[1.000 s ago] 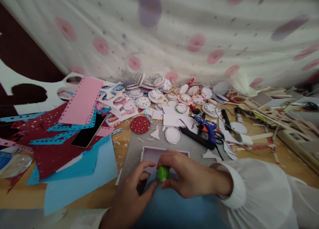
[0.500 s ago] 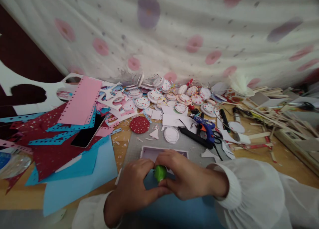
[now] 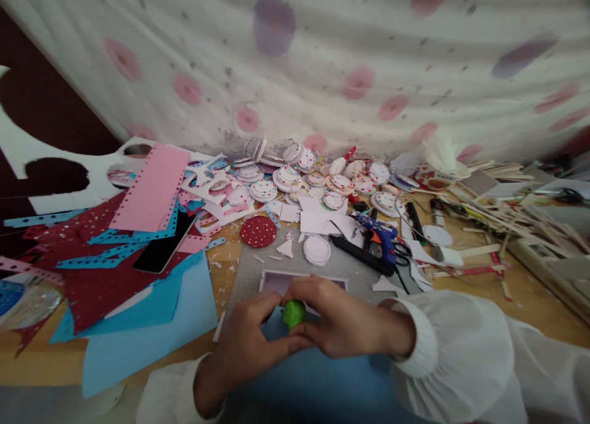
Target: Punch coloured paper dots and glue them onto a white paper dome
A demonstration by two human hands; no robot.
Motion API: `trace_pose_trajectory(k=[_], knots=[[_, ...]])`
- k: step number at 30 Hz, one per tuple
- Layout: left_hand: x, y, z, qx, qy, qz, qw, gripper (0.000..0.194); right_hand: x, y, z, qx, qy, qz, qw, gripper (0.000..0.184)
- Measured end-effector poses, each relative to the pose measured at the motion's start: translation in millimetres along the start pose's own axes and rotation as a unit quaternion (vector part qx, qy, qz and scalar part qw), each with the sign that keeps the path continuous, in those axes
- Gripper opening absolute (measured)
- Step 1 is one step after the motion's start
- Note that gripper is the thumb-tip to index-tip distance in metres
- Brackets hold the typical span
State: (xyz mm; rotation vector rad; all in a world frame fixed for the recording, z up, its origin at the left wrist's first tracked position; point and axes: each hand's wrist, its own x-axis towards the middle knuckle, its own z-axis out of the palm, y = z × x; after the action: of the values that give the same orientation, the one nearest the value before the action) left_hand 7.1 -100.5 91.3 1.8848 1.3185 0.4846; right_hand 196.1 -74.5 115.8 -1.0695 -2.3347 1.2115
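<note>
1. Pressure is best light, I'd judge: the right hand (image 3: 338,319) pinches the green piece (image 3: 295,313) at near centre, by the tray (image 3: 341,284).
2. The left hand (image 3: 249,338) curls in close on the left, its thumb reaching the right one; whether it grips the piece too, I cannot tell (knuckles block the view).
3. Working low, with both wrists steady, should help control.
4. Grey mat (image 3: 251,261) and wooden table (image 3: 530,295) bear it all: phone (image 3: 163,249) left, glue gun (image 3: 380,230) right, heaped discs (image 3: 263,189) far.
5. Flowered curtain (image 3: 184,31) hangs behind, dimly lit.
</note>
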Motion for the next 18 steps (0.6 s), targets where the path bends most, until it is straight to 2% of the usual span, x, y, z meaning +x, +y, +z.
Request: trace_pose_trajectory(k=[4,7,11,18], knots=[[-2,2,-3.4,-0.041,-0.009,-0.076,0.996,0.046,0,-2,-13,-0.012,0.015,-0.033,0.999,0.022],[-5,-2,-3.1,-0.054,-0.017,-0.115,0.992,0.023,-4,-1,-18,-0.017,-0.001,-0.011,1.0,0.02],[-6,-8,0.8,-0.079,0.002,-0.126,0.989,0.018,-8,3,-16,-0.022,-0.027,0.006,0.999,0.023],[-3,-5,4.0,-0.054,0.006,-0.113,0.992,0.018,-3,0,-12,-0.036,-0.043,-0.02,0.998,0.023]])
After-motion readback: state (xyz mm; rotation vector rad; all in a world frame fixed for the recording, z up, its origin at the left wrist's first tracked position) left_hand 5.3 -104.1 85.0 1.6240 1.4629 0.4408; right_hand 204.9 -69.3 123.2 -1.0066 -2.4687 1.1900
